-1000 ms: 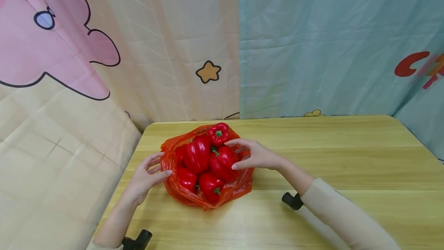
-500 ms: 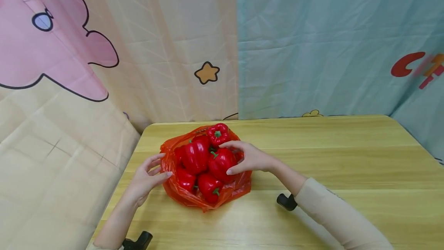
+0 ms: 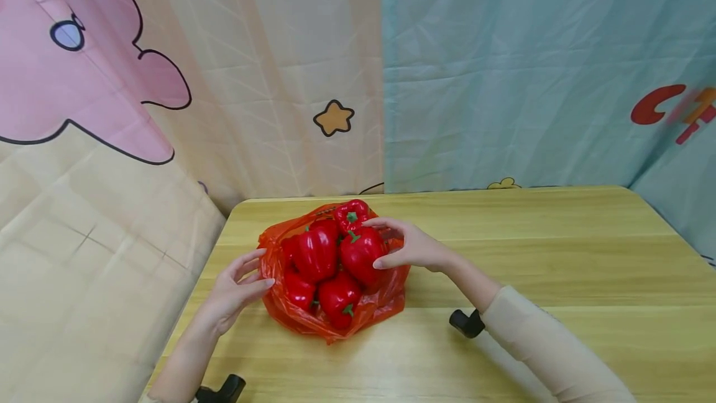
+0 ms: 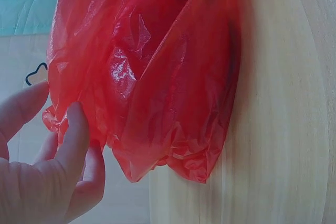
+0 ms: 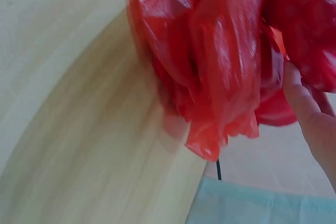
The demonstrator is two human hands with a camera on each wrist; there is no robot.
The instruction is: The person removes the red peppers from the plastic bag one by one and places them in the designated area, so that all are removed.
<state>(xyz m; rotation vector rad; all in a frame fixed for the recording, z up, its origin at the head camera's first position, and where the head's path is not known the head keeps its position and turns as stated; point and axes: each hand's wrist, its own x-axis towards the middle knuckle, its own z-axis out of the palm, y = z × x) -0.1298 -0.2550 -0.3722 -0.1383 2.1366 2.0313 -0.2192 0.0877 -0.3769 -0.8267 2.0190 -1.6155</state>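
A thin red plastic bag (image 3: 279, 313) stands with its mouth spread on the wooden table, filled with several glossy red bell peppers with green stems. My right hand (image 3: 411, 247) holds one bell pepper (image 3: 360, 257) at the bag's right side, thumb in front and fingers behind. In the right wrist view, my thumb presses against that pepper's side (image 5: 315, 40). My left hand (image 3: 237, 291) is at the bag's left rim, its fingers loosely spread and fingertips touching the plastic. The left wrist view shows the thumb resting against the bag's outer wall (image 4: 142, 87).
Another pepper (image 3: 352, 216) lies at the back of the bag, and one (image 3: 338, 297) at the front. The wooden table (image 3: 531, 254) extends to the right. Printed curtains (image 3: 475, 79) hang behind it. Black wrist mounts (image 3: 467, 323) sit below the forearms.
My right hand has closed around the right-hand pepper and raised it slightly, up and to the right. The left hand has stayed nearly still at the bag's rim.
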